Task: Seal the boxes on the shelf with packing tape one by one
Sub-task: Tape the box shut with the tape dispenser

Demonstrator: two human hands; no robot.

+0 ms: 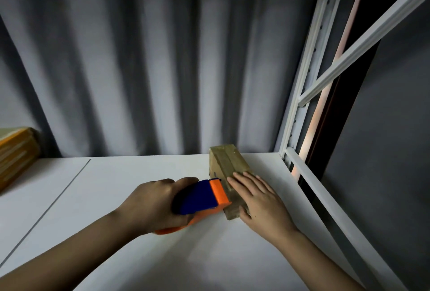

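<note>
A small brown cardboard box [229, 161] lies on the white shelf [139, 174], near its back right corner. My left hand [153, 202] grips a blue and orange tape dispenser [202, 197], whose orange front edge is against the box's left side. My right hand [258, 200] lies flat on the near part of the box top, with the fingers straight and the thumb down the box's near end. A strip of tape seems to run along the top of the box.
Another taped cardboard box [16, 151] sits at the far left edge of the shelf. A grey curtain [139, 58] hangs behind. The white metal shelf frame [300, 104] and its side rail stand at the right.
</note>
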